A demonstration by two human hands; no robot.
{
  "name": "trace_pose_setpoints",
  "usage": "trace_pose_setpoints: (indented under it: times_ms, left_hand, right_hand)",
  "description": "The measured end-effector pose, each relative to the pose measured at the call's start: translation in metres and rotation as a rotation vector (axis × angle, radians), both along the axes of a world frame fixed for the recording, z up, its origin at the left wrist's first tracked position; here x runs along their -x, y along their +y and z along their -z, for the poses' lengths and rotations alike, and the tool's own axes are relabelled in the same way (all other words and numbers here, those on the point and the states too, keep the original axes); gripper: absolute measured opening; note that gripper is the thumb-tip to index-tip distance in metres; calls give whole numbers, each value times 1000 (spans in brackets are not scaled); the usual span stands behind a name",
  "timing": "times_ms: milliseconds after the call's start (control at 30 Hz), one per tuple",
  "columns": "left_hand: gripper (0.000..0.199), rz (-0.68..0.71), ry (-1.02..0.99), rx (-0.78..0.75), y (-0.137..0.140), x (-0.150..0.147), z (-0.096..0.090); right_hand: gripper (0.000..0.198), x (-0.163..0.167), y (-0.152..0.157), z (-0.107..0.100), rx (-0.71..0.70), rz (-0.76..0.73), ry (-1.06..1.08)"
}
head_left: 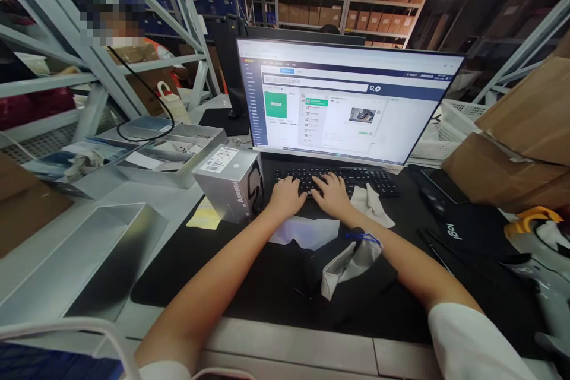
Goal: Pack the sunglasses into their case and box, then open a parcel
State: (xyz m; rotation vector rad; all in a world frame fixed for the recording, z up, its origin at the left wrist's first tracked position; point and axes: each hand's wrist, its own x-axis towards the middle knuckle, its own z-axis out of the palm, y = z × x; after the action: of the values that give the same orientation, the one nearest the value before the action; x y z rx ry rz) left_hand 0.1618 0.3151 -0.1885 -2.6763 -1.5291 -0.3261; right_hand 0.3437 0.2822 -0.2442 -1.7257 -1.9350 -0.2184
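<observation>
Keyboard [366, 176] beneath fingers [332, 181], contact likely.

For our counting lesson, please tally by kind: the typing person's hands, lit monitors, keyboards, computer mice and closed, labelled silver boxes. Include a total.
Left hand plus right hand: 2
Lit monitor: 1
Keyboard: 1
Computer mouse: 1
Closed, labelled silver box: 1
Total: 6

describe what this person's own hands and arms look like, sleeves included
The left hand and right hand are bare, with no gloves. Both forearms are uncovered too. White sleeves show at the bottom of the picture, with no visible markings.
</observation>
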Motion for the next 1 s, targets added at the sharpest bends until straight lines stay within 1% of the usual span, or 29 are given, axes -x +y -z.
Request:
trace_pose_setpoints:
  times_ms: [100,200,367,467,667,800,1000]
  left_hand:
    - [40,-3,-2,1,0,0,0]
    - [39,-1,16,4,-2,0,0]
    - [35,11,39,5,-4,0,-4]
    - [35,22,39,5,-3,-1,-6]
    - [37,21,60,-7,0,-1,-4]
    - [33,32,65,-23,4,1,-1]
    - [32,34,60,-18,7,2,1]
  right_hand:
    - [58,0,1,0,2,9,16]
    - [55,2,4,-4,5,29,-11]
    - [53,7,9,-11,69,18,-87]
    - [53,6,9,-9,67,20,-76]
    - [51,1,7,-2,-18,17,1]
    - [44,1,7,1,-12,2,17]
    - [43,0,10,3,-16,-13,64]
